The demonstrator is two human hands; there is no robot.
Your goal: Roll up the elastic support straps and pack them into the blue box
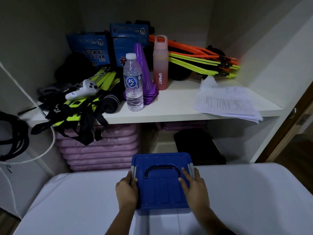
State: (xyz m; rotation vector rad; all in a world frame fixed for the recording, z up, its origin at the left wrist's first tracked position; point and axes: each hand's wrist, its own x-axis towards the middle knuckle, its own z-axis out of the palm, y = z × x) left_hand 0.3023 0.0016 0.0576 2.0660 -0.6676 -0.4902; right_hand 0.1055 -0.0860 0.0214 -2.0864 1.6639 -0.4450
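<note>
A blue box with a closed lid, a dark handle and grey side latches stands on the far edge of a white table. My left hand grips its left side at the grey latch, thumb on the lid. My right hand holds the right side, with fingers lying on the lid beside the handle. A tangle of black and neon-yellow straps lies on the white shelf at the left, some hanging over its edge.
On the shelf stand a clear water bottle, a pink sport bottle, stacked purple cones, blue cartons, orange and yellow rods, papers and a white controller. Pink mats are stacked below.
</note>
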